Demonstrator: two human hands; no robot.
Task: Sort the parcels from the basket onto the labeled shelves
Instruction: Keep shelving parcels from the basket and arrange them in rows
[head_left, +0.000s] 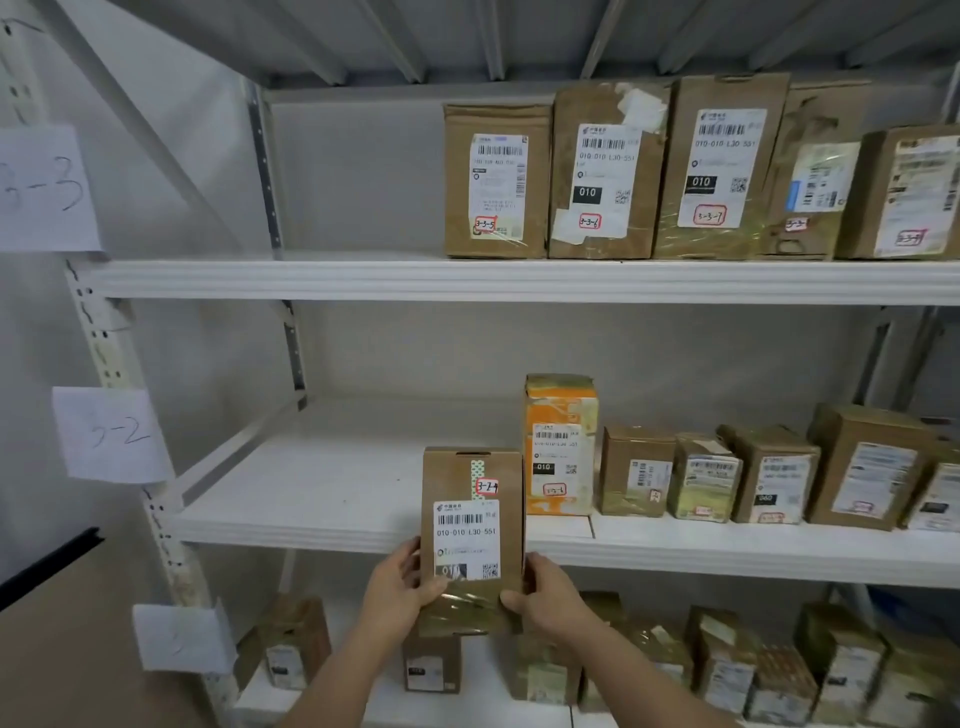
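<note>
While upright before the middle shelf (322, 530), the parcel (470, 530) sits clasped by both hands' curled fingers (415, 595).

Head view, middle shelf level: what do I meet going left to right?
Paper sign 3-2 → bare shelf board → held parcel tagged 3-2-4 → orange parcel → row of brown parcels running to the right edge.

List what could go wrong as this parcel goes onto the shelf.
1. The parcel, marked 3-2-4, is held only at its bottom corners by the left hand and right hand; being tall, it might tip when released.
2. The orange parcel stands close by on the right; sliding in could knock it.
3. The shelf sign reading 3-2 is faint, so misreading the level seems possible.
</note>
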